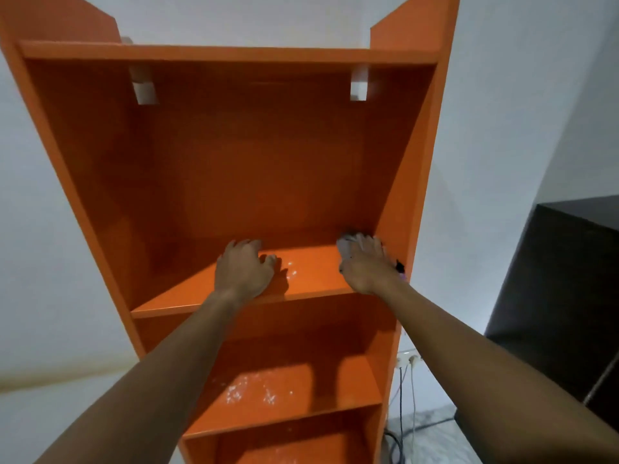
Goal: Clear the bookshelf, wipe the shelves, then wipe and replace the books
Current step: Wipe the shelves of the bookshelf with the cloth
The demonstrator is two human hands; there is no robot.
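Note:
An orange bookshelf (83, 182) fills the view, with no books on the shelves that show. My left hand (243, 267) rests on the upper shelf board (311, 279) near its middle, fingers loosely bent, holding nothing. My right hand (366, 262) lies at the board's right back corner, pressing a pale grey cloth (345, 244) that pokes out under the fingers. White specks of dust (292, 267) lie on the board between the hands. More white dust (251, 390) is scattered on the shelf below.
White walls stand on both sides of the bookshelf. A dark cabinet (562, 296) is at the right. A wall socket with plugs (407, 360) and hanging cables (402, 413) sits low between the bookshelf and the cabinet.

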